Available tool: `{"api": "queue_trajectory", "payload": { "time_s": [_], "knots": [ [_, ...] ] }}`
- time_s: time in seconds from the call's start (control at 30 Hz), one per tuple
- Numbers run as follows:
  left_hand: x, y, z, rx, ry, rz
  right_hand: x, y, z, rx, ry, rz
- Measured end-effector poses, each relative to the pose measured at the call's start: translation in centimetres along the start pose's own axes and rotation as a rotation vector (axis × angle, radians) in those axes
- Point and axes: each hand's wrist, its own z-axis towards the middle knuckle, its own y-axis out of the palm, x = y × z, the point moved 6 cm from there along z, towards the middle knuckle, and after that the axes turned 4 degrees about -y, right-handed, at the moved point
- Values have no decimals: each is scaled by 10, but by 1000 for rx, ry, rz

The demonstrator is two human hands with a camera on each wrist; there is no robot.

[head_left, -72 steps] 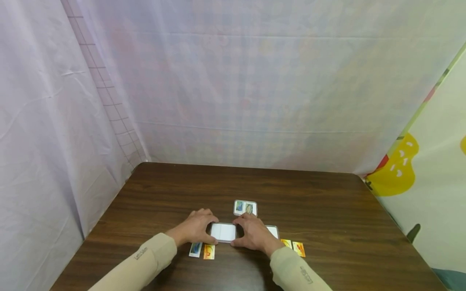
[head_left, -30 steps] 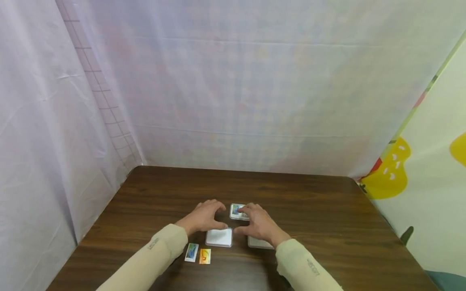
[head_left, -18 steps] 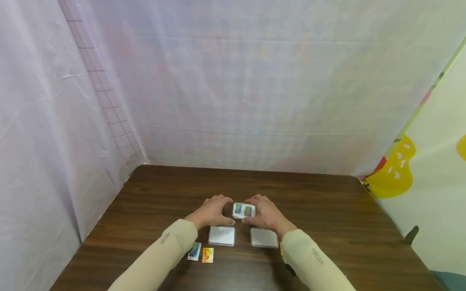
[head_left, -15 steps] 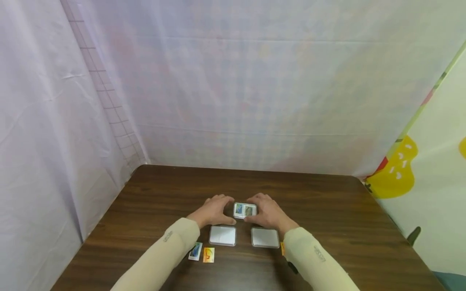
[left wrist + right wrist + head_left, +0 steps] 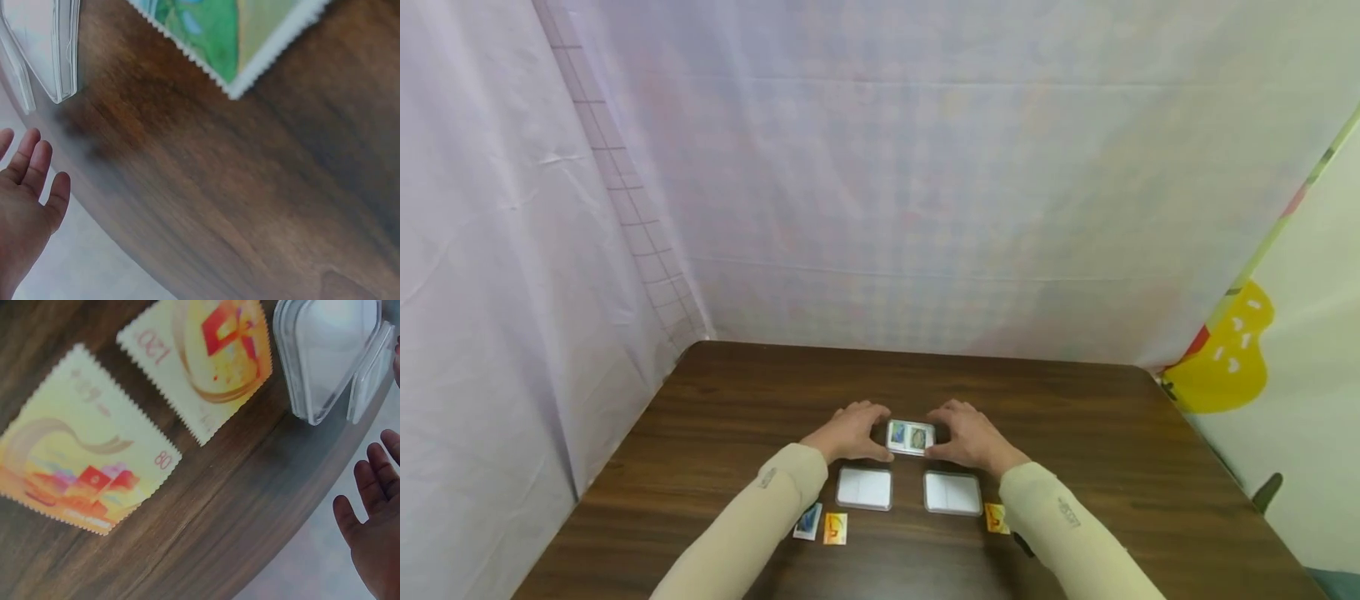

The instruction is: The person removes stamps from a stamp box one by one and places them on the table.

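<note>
A clear plastic case (image 5: 912, 447) holding two stamps (image 5: 898, 433) lies farthest from me in the head view. My left hand (image 5: 850, 431) is at its left end and my right hand (image 5: 973, 436) at its right end. Thumbs and fingers are spread around the corners; whether they touch is too small to tell. Two clear cases with white insides, left (image 5: 864, 488) and right (image 5: 952, 493), lie nearer. In the wrist views, the visible fingers of the left hand (image 5: 25, 200) and right hand (image 5: 375, 525) are fairly straight.
Left of the near cases lie a blue stamp (image 5: 807, 522), partly under my sleeve, and an orange one (image 5: 835, 528). An orange stamp (image 5: 997, 518) lies right; the right wrist view shows two stamps, one yellow (image 5: 87, 450). Curtains (image 5: 895, 208) stand beyond the brown table (image 5: 1060, 417).
Both hands moved from the near left case to the far case. Over the last half second, my right hand has drawn outward from it, while the case stays in place on the table.
</note>
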Motion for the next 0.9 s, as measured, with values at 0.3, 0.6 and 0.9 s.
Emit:
{"api": "queue_trajectory", "payload": {
  "time_s": [0.3,0.6,0.9],
  "knots": [
    [-2,4,4,-12,-12,21,5,7,3,-25,28,23],
    [-3,9,8,-17,-32,83,2,12,10,-59,25,20],
    [-7,11,14,-33,-49,74,3,21,13,-91,27,-29]
  ]
}}
